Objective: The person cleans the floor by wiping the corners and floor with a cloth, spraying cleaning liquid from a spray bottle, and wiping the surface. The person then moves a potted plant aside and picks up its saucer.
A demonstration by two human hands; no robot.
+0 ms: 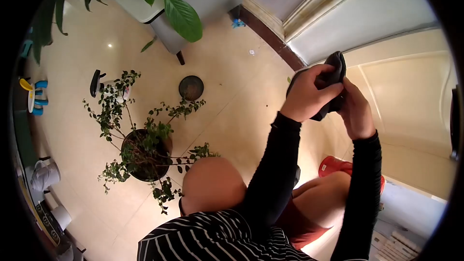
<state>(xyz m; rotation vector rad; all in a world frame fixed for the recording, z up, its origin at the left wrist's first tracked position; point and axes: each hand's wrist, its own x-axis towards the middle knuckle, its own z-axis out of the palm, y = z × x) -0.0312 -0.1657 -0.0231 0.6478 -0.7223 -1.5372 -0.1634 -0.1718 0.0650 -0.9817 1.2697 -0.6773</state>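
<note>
Both of my hands hold a black cloth (333,70) at the upper right, in front of the pale wall panel. My left hand (309,92) grips it from the left, with the thumb and fingers closed round its folds. On the other side my right hand (356,108) pinches its right edge, its fingertips partly hidden behind the cloth. The hands are close together, the left thumb near the right fingers. Whether the cloth is one piece or more, I cannot tell.
A potted plant (146,154) stands on the tiled floor at the left, with a dark saucer (191,88) and a spray bottle (116,89) beyond it. A grey cabinet (193,14) is at the top. Something red (333,165) lies beside my leg.
</note>
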